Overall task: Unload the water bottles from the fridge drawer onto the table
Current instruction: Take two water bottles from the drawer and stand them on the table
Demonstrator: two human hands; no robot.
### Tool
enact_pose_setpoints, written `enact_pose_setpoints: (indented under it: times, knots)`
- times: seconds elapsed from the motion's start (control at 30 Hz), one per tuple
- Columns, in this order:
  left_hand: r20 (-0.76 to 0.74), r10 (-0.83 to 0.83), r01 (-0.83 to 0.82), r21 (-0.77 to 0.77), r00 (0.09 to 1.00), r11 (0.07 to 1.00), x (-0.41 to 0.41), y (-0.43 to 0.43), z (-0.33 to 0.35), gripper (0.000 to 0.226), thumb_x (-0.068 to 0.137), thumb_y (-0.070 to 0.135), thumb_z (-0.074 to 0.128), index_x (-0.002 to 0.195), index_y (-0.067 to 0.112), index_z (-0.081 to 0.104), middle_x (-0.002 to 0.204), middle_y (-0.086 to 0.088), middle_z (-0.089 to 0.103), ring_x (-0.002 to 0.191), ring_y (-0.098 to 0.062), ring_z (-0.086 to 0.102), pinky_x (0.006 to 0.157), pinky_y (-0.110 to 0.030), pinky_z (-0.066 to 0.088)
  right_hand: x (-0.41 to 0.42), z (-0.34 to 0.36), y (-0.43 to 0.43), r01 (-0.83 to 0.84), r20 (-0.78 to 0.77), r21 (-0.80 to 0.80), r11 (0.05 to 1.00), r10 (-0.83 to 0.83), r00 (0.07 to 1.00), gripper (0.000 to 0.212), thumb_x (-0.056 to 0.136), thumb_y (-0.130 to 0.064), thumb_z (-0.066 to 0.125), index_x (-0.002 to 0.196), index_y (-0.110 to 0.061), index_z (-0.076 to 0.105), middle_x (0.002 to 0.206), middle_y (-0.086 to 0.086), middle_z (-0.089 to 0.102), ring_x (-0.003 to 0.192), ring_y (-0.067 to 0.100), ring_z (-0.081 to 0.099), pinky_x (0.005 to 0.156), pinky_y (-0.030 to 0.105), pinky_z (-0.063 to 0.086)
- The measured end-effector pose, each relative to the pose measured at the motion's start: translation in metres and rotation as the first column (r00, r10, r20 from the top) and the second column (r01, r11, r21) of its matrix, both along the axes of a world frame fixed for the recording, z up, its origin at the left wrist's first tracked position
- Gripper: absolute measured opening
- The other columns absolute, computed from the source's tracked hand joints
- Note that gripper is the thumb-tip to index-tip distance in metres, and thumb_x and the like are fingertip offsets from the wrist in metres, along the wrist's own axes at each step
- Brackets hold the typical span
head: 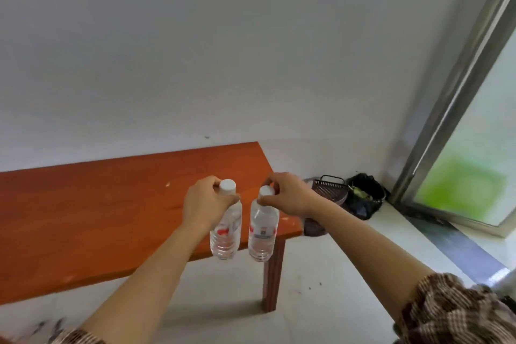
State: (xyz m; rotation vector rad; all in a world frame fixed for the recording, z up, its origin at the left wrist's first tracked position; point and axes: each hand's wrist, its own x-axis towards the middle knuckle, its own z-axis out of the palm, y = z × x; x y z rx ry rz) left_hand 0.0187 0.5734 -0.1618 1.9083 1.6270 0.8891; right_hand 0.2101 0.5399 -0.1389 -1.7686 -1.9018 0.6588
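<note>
Orange-brown wooden table (92,204), head view: top bare apart from a few pale specks, back edge against the white wall (223,50), right corner and one leg (272,274) in sight, near edge running diagonally down to the left.

Left hand (205,201): fingers closed round the neck of the left water bottle (226,227), just under its white cap. Bottle clear, red-marked label, hanging upright with its base in front of the table's near edge; whether it touches the top cannot be told.

Right hand (287,194): fingertips pinched on the cap and neck of the right water bottle (263,229). Bottle clear, pale label, hanging near the table's right corner, just beside the other bottle and not touching it.

Pale tiled floor (321,274): open to the right of the leg and in front of the table.

Dark basket (329,187) and black bag (363,195): on the floor past the table's right end, by the wall.

Metal-framed window (460,120): far right, its frame running down to a low sill.

Checked sleeves (452,313): lower corners.
</note>
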Motion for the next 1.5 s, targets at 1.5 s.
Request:
enact_pose_setpoints:
  times: [1.5]
  knots:
    - [-0.036,0.363,-0.365,-0.102,0.931,0.926,-0.363,0.634,-0.089,0.037,0.077,0.042,0.072,0.090,0.011,0.057,0.082,-0.004,0.066,0.075,-0.024,0.060,0.065,-0.031,0.048,-0.397,-0.085,0.666,-0.044,0.093,-0.037,0.998,0.048,0.995,0.029,0.089,-0.022,0.060,0.116,-0.013,0.055,0.112,0.006,0.055,0.093,0.022,0.053,0.076,0.027,0.038]
